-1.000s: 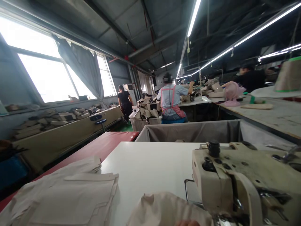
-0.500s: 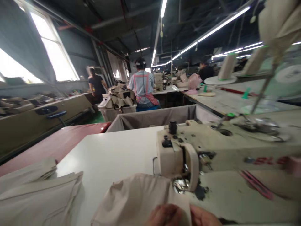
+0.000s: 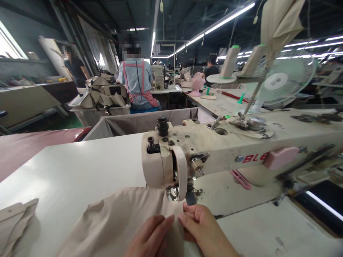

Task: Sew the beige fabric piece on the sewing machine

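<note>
Beige fabric [image 3: 115,217] before sewing machine [image 3: 214,160]; right hand [image 3: 200,226] pinching edge, left hand [image 3: 152,233] atop, grip unclear; how much stitched, cannot tell

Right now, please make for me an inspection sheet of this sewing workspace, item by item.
Surface: white tabletop, glossy, with sewing machine.
Job's things: beige fabric, close to the machine's needle end.
Clutter: stacked pieces at left; pink tool under the machine's arm; dark flat device at right.
Hands: left hand on the fabric; right hand at its edge, grip unclear.
Cables: hanging cord with pale end, overhead.
Surroundings: seated co-worker; fan; thread cones.
</note>
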The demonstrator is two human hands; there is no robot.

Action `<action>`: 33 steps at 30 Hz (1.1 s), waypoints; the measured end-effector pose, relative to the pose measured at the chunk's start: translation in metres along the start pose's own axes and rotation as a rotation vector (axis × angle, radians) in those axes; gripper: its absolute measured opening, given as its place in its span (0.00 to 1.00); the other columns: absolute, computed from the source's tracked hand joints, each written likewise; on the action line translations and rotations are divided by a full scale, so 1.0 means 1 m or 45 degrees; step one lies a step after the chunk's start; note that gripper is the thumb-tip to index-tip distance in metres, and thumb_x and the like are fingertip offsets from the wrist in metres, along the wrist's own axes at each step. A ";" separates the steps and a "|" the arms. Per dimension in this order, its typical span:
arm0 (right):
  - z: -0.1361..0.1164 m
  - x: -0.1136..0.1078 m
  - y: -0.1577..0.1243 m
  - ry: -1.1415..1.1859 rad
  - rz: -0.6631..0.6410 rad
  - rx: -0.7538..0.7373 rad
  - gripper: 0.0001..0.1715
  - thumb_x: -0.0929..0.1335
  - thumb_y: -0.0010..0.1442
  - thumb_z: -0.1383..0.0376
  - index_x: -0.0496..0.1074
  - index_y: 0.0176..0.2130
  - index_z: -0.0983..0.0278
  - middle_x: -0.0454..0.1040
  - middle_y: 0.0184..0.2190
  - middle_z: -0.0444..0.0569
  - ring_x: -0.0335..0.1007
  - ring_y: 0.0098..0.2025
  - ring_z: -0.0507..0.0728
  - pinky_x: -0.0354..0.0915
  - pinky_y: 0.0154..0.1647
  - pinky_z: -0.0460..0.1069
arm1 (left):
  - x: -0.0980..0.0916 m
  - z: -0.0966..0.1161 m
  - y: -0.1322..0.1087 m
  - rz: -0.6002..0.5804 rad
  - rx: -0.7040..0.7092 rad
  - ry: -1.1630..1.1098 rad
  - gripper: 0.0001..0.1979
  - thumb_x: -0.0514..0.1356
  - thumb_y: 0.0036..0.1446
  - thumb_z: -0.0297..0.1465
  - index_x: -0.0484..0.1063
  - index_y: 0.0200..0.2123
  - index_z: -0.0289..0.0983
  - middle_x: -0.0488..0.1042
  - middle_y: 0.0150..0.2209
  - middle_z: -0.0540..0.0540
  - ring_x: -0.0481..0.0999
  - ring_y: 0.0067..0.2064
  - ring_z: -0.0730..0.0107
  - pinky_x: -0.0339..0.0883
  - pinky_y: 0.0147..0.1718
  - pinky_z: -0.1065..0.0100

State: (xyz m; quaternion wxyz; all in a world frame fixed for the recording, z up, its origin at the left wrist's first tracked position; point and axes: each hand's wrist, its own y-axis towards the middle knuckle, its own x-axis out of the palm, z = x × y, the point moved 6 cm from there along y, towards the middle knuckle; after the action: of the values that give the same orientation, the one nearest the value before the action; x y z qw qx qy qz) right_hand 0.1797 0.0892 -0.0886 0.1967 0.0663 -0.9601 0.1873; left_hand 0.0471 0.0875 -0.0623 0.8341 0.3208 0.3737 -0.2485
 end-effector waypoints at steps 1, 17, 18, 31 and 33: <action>-0.001 0.000 0.000 -0.014 0.006 -0.004 0.14 0.72 0.52 0.59 0.75 0.36 0.66 0.77 0.24 0.43 0.75 0.28 0.54 0.68 0.33 0.46 | -0.003 -0.002 0.009 0.007 -0.105 -0.100 0.20 0.48 0.65 0.24 0.60 0.59 0.39 0.73 0.45 0.42 0.76 0.44 0.69 0.71 0.44 0.75; -0.004 -0.002 -0.001 0.046 -0.002 0.037 0.19 0.69 0.58 0.50 0.74 0.35 0.65 0.78 0.26 0.46 0.76 0.30 0.56 0.69 0.34 0.49 | -0.004 -0.025 0.044 -0.033 -0.531 -0.368 0.09 0.56 0.56 0.27 0.73 0.39 0.36 0.64 0.26 0.52 0.62 0.24 0.75 0.55 0.23 0.75; -0.006 -0.001 -0.002 0.066 -0.011 0.053 0.20 0.69 0.57 0.50 0.74 0.35 0.65 0.78 0.25 0.46 0.76 0.30 0.56 0.70 0.35 0.50 | -0.004 -0.024 0.043 -0.012 -0.535 -0.363 0.08 0.56 0.56 0.27 0.74 0.38 0.36 0.66 0.28 0.51 0.63 0.25 0.75 0.56 0.23 0.75; -0.011 0.001 -0.007 0.040 0.033 0.053 0.23 0.69 0.57 0.48 0.75 0.33 0.65 0.78 0.24 0.46 0.77 0.30 0.57 0.72 0.35 0.50 | -0.005 -0.023 0.047 0.064 -0.631 -0.257 0.04 0.60 0.53 0.29 0.76 0.32 0.38 0.68 0.26 0.52 0.64 0.24 0.74 0.57 0.24 0.74; -0.012 0.000 -0.005 0.016 0.043 0.049 0.21 0.71 0.55 0.49 0.75 0.33 0.66 0.78 0.24 0.46 0.77 0.29 0.56 0.72 0.34 0.49 | -0.004 -0.023 0.050 0.062 -0.657 -0.222 0.04 0.60 0.53 0.29 0.75 0.29 0.38 0.65 0.22 0.54 0.63 0.23 0.73 0.55 0.23 0.74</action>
State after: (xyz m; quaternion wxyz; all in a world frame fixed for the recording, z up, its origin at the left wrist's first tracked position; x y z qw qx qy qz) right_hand 0.1846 0.0888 -0.0765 0.1984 0.0527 -0.9561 0.2093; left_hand 0.0666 0.1384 -0.0538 0.9230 0.0840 0.3435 -0.1516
